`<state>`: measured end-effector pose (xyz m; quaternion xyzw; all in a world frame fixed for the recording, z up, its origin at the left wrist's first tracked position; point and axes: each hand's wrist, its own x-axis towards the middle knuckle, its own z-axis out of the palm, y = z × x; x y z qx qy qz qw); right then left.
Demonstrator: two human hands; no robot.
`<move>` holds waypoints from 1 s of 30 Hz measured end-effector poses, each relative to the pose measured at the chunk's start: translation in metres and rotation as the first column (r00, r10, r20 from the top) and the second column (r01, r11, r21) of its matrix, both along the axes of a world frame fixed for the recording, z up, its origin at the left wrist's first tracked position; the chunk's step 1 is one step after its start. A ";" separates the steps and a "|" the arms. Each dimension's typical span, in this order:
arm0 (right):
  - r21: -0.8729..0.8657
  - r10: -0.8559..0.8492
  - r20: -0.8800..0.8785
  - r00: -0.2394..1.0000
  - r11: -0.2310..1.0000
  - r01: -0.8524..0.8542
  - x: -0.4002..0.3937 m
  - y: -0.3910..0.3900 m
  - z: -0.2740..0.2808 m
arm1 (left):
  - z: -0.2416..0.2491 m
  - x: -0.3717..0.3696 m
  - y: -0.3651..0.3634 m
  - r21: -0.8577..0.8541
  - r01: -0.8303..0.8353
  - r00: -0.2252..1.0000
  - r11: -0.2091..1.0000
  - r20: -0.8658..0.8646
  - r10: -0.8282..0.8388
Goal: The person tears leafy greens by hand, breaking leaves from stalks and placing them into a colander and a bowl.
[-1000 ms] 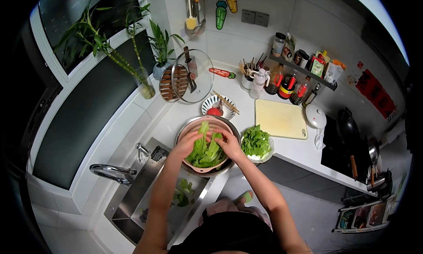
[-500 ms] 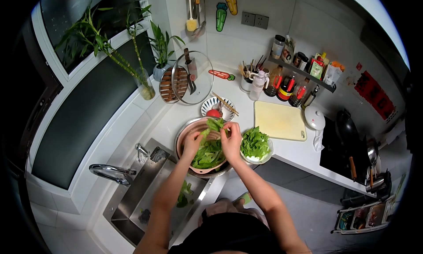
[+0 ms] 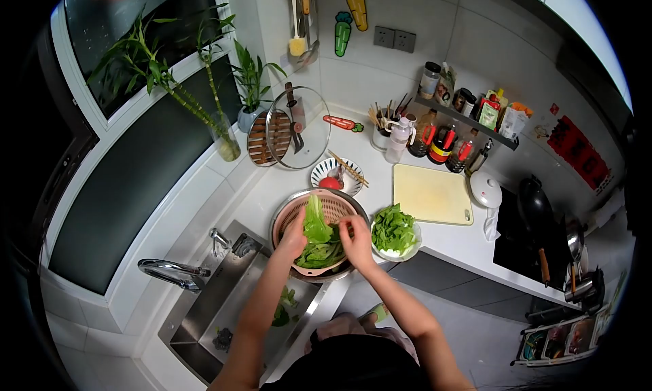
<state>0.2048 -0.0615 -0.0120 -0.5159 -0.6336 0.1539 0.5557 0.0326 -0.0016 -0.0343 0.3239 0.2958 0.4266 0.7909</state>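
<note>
A pink colander point(image 3: 331, 199) sits inside a metal basin point(image 3: 278, 211), with green leaves point(image 3: 324, 255) in it. Over its left side my left hand point(image 3: 293, 239) is closed on an upright lettuce leaf point(image 3: 314, 221). My right hand point(image 3: 356, 241) is at the colander's right side, its fingers curled together; whatever may be between them is hidden. Just right of that hand, a bowl point(image 3: 411, 250) holds a heap of torn green leaves point(image 3: 394, 228).
A steel sink point(image 3: 234, 303) with leaf scraps and a faucet point(image 3: 173, 265) lies at left. Behind the basin is a striped bowl point(image 3: 353, 184) with chopsticks and something red. A cutting board point(image 3: 431, 193), bottles point(image 3: 443, 143) and a glass lid point(image 3: 312, 136) stand on the counter.
My hands were close together on a leaf over the colander; now they are apart. The left hand holds a leaf upright, and the right hand has come lower. The view has shifted slightly.
</note>
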 end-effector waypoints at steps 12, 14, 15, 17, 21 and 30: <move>-0.177 0.090 -0.065 0.994 0.979 -0.101 0.004 0.026 0.004 | 0.010 0.019 -0.005 0.061 -0.027 0.979 0.998 -0.201 0.038; -0.218 0.076 -0.132 0.988 0.970 -0.104 0.006 0.025 0.004 | 0.003 0.007 0.000 0.055 -0.017 0.967 0.998 -0.252 0.030; -0.290 0.068 -0.205 0.976 0.948 -0.127 0.007 0.022 0.007 | 0.006 0.004 -0.001 0.046 -0.008 0.953 0.999 -0.301 0.022; -0.360 0.055 -0.276 0.960 0.920 -0.156 0.011 0.025 -0.002 | 0.012 0.003 -0.001 0.051 -0.035 0.961 0.998 -0.271 0.048; -0.289 -0.006 -0.202 0.979 0.956 -0.054 0.017 0.034 -0.025 | 0.016 -0.004 0.005 0.195 -0.015 0.925 0.981 -0.371 0.088; -0.360 0.203 -0.357 0.912 0.871 -0.334 0.000 0.033 -0.032 | 0.019 0.017 0.013 0.372 -0.017 0.930 0.928 -0.334 0.151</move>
